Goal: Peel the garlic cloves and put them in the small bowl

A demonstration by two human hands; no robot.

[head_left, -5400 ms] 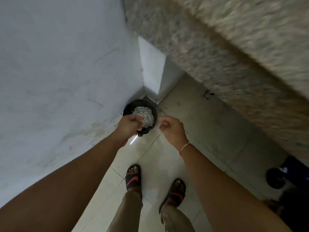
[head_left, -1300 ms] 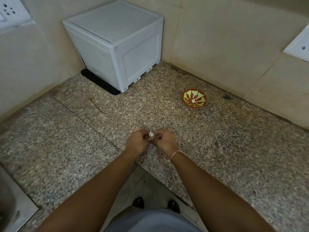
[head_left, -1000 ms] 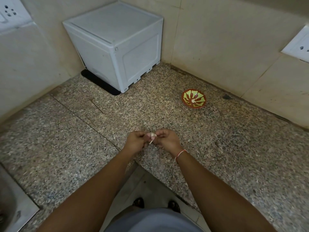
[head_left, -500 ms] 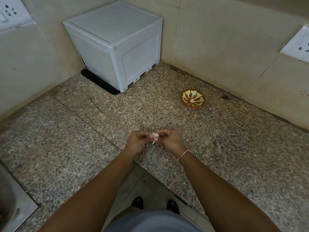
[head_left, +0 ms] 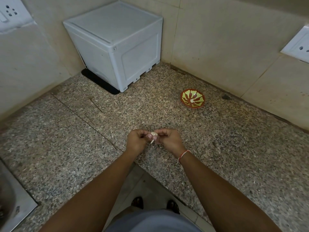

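Since half a second ago a strip of skin hangs lower from the garlic clove [head_left: 154, 134], so peeling is underway. Your left hand [head_left: 137, 141] and right hand [head_left: 168, 139] both pinch it at center frame; the small bowl [head_left: 192, 100] waits upper right on the surface [head_left: 66, 148].

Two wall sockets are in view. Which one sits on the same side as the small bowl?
The wall socket at the right edge. The small bowl rests on the counter below that wall, while the other socket is at the top left, beyond the white box.
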